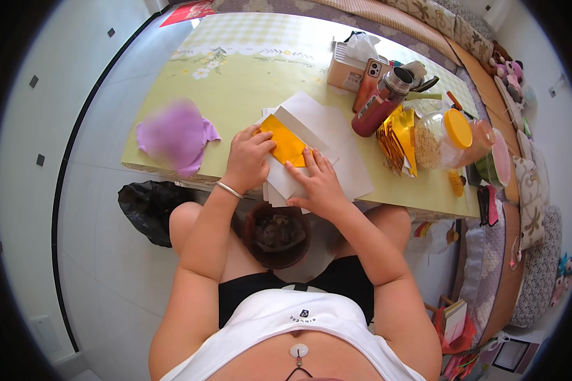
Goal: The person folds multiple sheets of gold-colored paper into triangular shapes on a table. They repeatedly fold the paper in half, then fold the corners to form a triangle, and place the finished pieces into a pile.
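A shiny gold paper [282,142], folded into a slanting strip, lies on a loose pile of white paper sheets [349,155] near the table's front edge. My left hand [250,152] has its fingers curled over the strip's left end and is closed on it. My right hand [318,184] lies with fingers spread, its fingertips pressing on the strip's lower right end. The palm of that hand rests on the white sheets. More gold papers [397,143] stand in a bundle to the right, beside a dark red thermos flask [381,105].
A purple cloth [178,136] lies at the table's left. Right of the gold bundle stand a yellow-lidded jar [432,143] and other containers. Behind the flask are a phone [368,82] and a tissue box [346,66]. Below, a dark bin [276,244] stands between my knees, a black bag [152,209] beside.
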Available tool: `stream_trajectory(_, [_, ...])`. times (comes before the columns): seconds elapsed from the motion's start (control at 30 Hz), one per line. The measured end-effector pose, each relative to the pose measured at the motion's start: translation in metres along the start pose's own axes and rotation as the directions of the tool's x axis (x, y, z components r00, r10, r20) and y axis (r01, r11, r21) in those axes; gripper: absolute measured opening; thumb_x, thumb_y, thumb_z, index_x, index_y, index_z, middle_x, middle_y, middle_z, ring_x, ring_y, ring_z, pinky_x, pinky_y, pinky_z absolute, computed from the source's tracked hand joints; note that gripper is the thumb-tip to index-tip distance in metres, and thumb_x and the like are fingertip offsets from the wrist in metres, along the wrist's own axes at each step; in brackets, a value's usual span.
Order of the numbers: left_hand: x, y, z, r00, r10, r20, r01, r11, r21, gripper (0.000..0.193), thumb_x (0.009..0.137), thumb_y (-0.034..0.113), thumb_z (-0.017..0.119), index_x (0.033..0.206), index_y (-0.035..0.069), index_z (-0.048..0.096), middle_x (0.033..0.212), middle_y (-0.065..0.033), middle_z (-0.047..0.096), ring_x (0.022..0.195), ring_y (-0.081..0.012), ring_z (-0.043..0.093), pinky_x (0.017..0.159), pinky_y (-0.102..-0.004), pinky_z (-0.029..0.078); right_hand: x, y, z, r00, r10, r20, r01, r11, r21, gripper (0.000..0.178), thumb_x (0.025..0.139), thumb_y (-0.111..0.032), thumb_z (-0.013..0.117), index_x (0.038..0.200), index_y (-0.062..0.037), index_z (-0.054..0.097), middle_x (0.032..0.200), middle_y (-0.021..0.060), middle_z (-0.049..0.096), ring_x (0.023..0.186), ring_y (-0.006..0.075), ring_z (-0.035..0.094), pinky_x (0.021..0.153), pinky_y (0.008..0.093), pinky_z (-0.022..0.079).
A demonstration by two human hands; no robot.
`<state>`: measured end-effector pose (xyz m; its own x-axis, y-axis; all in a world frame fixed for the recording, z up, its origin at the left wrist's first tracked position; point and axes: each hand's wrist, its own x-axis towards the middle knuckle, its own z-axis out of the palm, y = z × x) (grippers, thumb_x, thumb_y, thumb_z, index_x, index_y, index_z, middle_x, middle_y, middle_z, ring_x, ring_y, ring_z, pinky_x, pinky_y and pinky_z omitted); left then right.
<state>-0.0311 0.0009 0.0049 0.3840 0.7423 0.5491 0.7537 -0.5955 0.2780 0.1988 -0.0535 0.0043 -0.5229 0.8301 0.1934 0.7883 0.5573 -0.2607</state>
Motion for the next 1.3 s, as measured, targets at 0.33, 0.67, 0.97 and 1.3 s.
stream_trajectory(0.33, [-0.013,-0.003,-0.006,0.989,0.147,0.025,-0.139,0.97,-0.2,0.039,0.069,-0.001,0.064,0.107,0.006,0.071,0.117,-0.0118,0.068,0.114,-0.0341,0.061,0.101,-0.0448,0.047,0.0,0.078,-0.045,0.968,-0.191,0.164,0.122,0.926,0.357,0.029,0.087,-0.021,0.073,0.116,-0.0169,0.075,0.146,0.0142,0.055,0.147,0.0357,0.035,0.12,0.0576,0.021])
stream_trajectory(0.67, [-0.01,0.005,-0.009,0.981,0.183,0.07,-0.168,0.97,-0.178,0.036,0.069,-0.002,0.063,0.104,0.003,0.07,0.108,-0.0128,0.068,0.102,-0.0315,0.064,0.089,-0.0421,0.051,0.011,0.015,-0.006,0.96,0.066,-0.273,0.001,0.972,0.237,0.022,0.078,-0.014,0.075,0.088,-0.0029,0.059,0.1,0.0156,0.064,0.106,0.038,0.062,0.099,0.0473,0.048])
stream_trajectory(0.97, [-0.012,-0.002,0.001,0.974,0.219,-0.053,-0.222,0.974,-0.053,0.022,0.079,0.009,0.069,0.101,0.008,0.072,0.105,-0.0077,0.07,0.098,-0.0281,0.065,0.085,-0.0414,0.051,0.021,0.004,0.025,0.928,0.072,-0.366,-0.096,0.994,-0.048,0.018,0.082,-0.016,0.072,0.093,-0.0061,0.063,0.118,0.0174,0.063,0.116,0.0421,0.06,0.098,0.0604,0.046])
stream_trajectory(1.3, [-0.014,0.011,0.003,0.96,0.276,-0.044,-0.279,0.934,-0.222,0.015,0.075,0.009,0.074,0.09,0.009,0.073,0.098,-0.0052,0.072,0.098,-0.0261,0.065,0.094,-0.0433,0.048,-0.002,0.024,0.008,0.956,0.046,-0.289,0.015,0.978,0.207,0.014,0.08,-0.013,0.072,0.091,-0.0086,0.065,0.136,0.0202,0.058,0.129,0.043,0.052,0.108,0.0658,0.034])
